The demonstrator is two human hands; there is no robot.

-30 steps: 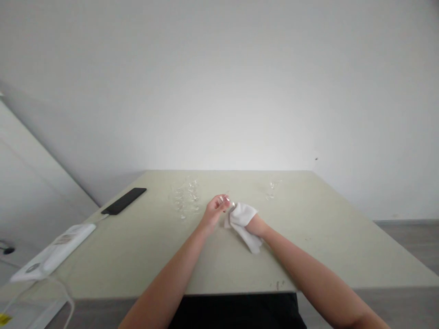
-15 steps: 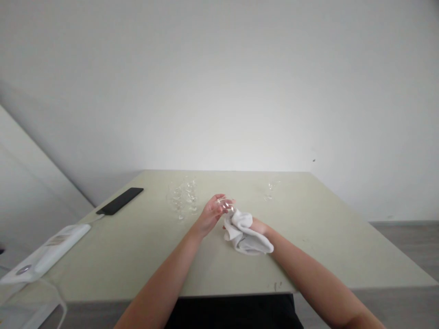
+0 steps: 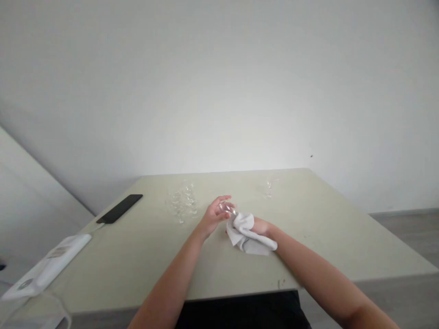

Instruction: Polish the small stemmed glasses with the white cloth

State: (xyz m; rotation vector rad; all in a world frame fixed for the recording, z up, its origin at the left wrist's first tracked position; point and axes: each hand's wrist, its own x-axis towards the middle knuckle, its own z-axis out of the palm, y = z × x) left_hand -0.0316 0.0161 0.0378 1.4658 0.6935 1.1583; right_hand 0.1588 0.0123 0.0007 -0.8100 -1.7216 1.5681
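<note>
Over the middle of the table, my left hand point(image 3: 213, 216) curves its fingers and thumb around the bowl of a clear glass point(image 3: 226, 208), which lies tilted towards the right. A crumpled white cloth point(image 3: 248, 234) is in my right hand point(image 3: 261, 225), bunched against the glass's lower end. The cloth hides most of my right fingers and the part of the glass below the bowl. To the left of my hands, several clear stemmed glasses point(image 3: 183, 201) stand close together. Another clear stemmed glass point(image 3: 269, 188) stands farther back on the right.
A black flat slab point(image 3: 120, 209) with a white cable lies on the table's left side. Nearer on that edge is a white elongated device point(image 3: 51, 262) with a cord. The pale table point(image 3: 329, 246) meets a plain wall point(image 3: 219, 91) at the back.
My left fingers have loosened and spread a little around the glass bowl. The cloth and my right hand have shifted slightly to the right in view, and the camera has tilted a little.
</note>
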